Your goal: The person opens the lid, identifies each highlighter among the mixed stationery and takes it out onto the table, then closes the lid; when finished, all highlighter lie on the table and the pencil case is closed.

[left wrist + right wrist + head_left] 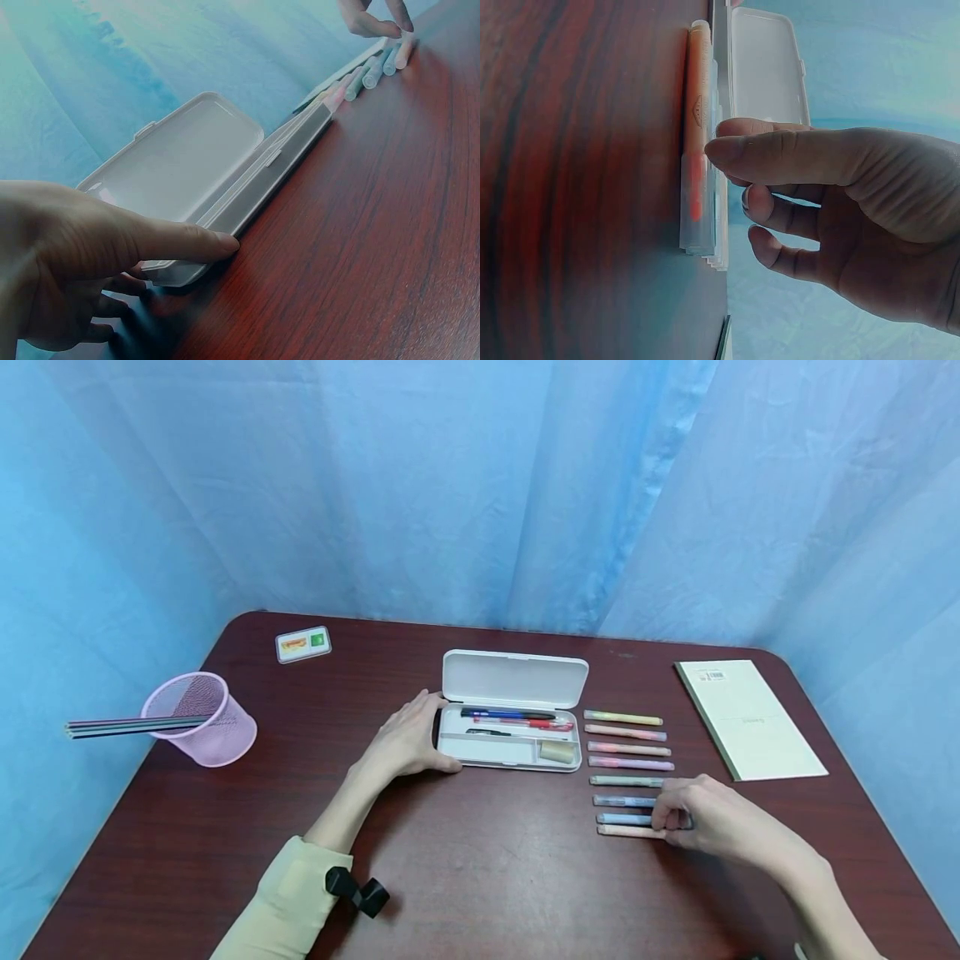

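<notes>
A white pencil case (508,767) lies on the table with its lid (516,680) raised. Inside are a blue pen (504,714), a red pen (536,723), a slim dark-tipped pen (487,732) and a beige block (557,751). My left hand (407,735) holds the case's left end, thumb (195,241) along the front corner, other fingers round the end. Several pastel highlighters lie in a row right of the case. At the nearest, a peach highlighter (698,97), my right hand (712,814) has thumb and index fingertips at its upper side, not wrapped round it.
A pink mesh pen cup (232,731) with dark sticks (135,725) lies tipped at the left. A small white card-like case (303,645) is at the back left. A cream notebook (757,718) lies at the right. Blue curtains (450,493) hang behind the table.
</notes>
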Demonstrator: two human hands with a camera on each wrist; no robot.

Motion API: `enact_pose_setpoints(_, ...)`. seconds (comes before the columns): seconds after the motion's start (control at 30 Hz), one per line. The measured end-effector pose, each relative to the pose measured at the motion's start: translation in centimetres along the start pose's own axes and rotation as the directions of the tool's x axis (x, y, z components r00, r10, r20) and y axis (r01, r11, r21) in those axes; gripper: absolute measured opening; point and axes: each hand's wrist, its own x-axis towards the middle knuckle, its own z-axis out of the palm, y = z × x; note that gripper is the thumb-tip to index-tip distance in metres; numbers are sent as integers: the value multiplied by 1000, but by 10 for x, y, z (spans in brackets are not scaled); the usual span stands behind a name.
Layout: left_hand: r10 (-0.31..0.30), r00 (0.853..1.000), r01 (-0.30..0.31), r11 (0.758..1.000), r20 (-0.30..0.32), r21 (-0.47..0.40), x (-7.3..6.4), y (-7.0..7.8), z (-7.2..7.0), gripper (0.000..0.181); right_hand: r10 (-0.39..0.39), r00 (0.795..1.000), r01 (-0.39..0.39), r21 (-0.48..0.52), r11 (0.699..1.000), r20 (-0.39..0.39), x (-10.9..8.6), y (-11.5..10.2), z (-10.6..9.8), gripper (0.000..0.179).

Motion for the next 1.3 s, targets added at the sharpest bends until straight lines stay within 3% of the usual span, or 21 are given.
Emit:
enact_pose_setpoints(0.97, 9, 1000, -9, 1000, -1, 6, -1, 2, -1, 97, 20, 1000, -20, -38, 999, -10, 0, -1, 1, 36)
enact_pose_setpoints(1.17, 7, 1000, -7, 1000, 5, -1, -1, 3, -1, 97, 9, 992, -16, -54, 998, -125, 3, -5, -3, 25)
enact_pose_setpoints(1.3, 8, 1000, -8, 1000, 5, 1, -2, 1, -1, 97, 35, 965, -44, -30, 999, -259, 16, -7, -8, 26)
